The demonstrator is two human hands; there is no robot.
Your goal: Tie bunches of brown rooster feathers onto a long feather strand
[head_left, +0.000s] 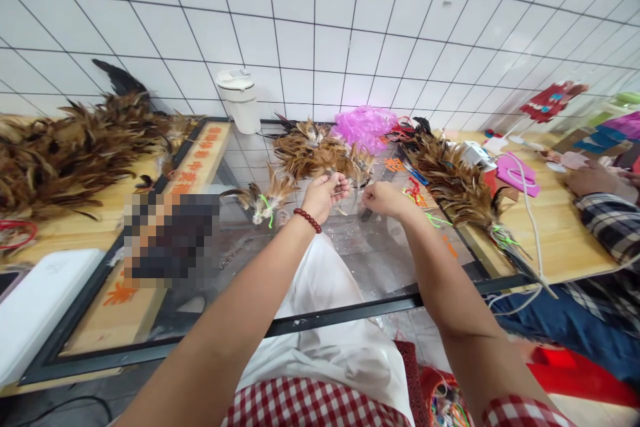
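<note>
Both my arms reach out over a glass-topped table (pixel 350 260). My left hand (pixel 324 195), with a red bead bracelet on its wrist, is closed around the stems of a brown feather bunch (pixel 315 150). Close beside it, my right hand (pixel 383 199) is curled into a pinch near the same stems; what it holds is too small to make out. A smaller feather bundle tied with green string (pixel 263 200) lies on the glass just left of my left hand.
A large pile of brown feathers (pixel 70 153) covers the wooden table on the left. Another tied feather bundle (pixel 465 193) lies on the right. A white jar (pixel 241 99) and pink plastic (pixel 364 127) stand at the back. Another person's hand (pixel 595 180) rests at the right.
</note>
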